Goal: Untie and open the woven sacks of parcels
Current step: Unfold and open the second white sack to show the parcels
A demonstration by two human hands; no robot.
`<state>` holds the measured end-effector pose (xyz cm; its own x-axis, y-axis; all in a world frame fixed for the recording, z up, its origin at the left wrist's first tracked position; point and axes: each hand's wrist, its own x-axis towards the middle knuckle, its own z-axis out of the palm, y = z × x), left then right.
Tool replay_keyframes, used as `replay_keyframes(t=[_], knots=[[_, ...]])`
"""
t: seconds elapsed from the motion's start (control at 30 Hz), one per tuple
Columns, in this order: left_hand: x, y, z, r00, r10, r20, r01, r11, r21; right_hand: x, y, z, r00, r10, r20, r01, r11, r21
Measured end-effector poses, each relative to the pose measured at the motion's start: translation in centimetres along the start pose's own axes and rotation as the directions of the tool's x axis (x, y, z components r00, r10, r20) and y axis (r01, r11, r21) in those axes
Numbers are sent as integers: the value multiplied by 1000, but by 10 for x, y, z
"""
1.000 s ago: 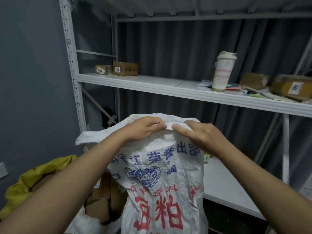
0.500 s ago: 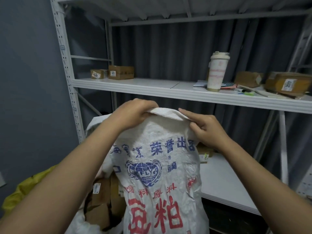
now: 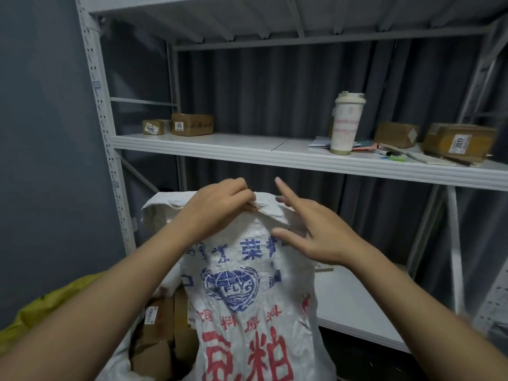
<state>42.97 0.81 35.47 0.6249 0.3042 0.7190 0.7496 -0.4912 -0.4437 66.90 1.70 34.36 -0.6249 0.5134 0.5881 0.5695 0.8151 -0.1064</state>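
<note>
Grey shelving (image 3: 275, 158) behind. Left hand (image 3: 220, 207) pinches the white woven sack (image 3: 247, 298) top fold. Right hand (image 3: 316, 232) just beside, fingers spread, holding nothing.

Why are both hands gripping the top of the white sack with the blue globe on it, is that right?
Not quite. Only the left hand grips the top of the white sack. The right hand is open, its fingers spread and straight against the sack. The head view shows this.
</note>
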Motion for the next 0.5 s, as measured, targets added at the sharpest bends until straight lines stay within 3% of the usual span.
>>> replay_keyframes(t=[0.07, 0.1, 0.13, 0.2, 0.23, 0.27, 0.3, 0.33, 0.4, 0.43, 0.5], knots=[[0, 5, 0, 1000, 16, 8, -17, 999, 45, 10, 0, 6, 997, -10, 72, 12, 1000, -27], [0, 6, 0, 992, -63, 106, 66, 997, -30, 13, 1, 9, 995, -80, 60, 86, 990, -115], [1, 7, -4, 944, -172, 280, 216, 967, -134, 14, 5, 13, 984, -176, 17, 175, 957, -233], [2, 0, -10, 696, -243, 676, 559, 774, -298, 11, 17, 21, 956, -293, -29, 251, 862, -440], [3, -2, -11, 608, -198, 769, 663, 659, -355, 9, 19, 24, 937, -345, -47, 278, 824, -494], [3, -3, -12, 583, -163, 796, 705, 589, -396, 8, 18, 26, 921, -384, -63, 300, 802, -516], [1, -2, -12, 607, -168, 777, 692, 593, -412, 8, 16, 29, 926, -369, -82, 283, 821, -496], [0, -1, -11, 661, -206, 722, 629, 676, -383, 7, 11, 30, 953, -295, -73, 236, 871, -430], [-3, 2, -8, 804, -247, 540, 380, 913, -148, 6, 4, 27, 995, -104, -4, 102, 977, -188], [-5, 4, -6, 849, -242, 469, 315, 945, -83, 6, 2, 26, 997, -71, 39, 74, 993, -89], [-7, 5, -5, 812, -249, 528, 390, 904, -174, 7, 1, 27, 990, -139, 22, 140, 979, -149]])
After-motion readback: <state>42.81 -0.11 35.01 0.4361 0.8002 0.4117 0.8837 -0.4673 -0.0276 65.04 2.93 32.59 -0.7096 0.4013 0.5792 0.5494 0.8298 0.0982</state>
